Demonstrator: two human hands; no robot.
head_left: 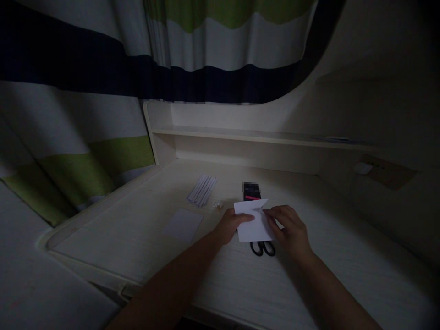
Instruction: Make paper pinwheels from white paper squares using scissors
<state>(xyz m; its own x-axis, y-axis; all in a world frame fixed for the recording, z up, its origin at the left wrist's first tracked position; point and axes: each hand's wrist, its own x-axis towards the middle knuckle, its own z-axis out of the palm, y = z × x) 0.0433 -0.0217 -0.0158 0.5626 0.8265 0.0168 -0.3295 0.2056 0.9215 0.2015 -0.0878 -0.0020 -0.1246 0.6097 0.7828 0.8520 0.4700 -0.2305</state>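
My left hand point(232, 224) grips a small sheet of white paper point(249, 231) by its left side, thumb lying across the front. At the paper's upper right, a corner flap stands apart from the rest along a slit. My right hand point(288, 227) is closed in a pinch at the paper's right edge, by that slit; whatever else is between its fingertips is too small to make out. Below the sheet show the black handle loops of scissors point(263, 248), their blades hidden. Behind the paper lies a dark phone point(252, 190), partly covered.
Several thin white paper strips or rolls point(202, 190) lie side by side on the pale desk point(137, 238). Near them are a small pile of white bits point(217, 205) and a flat white sheet point(183, 224). A shelf point(240, 135) runs along the back, under striped curtains point(223, 50).
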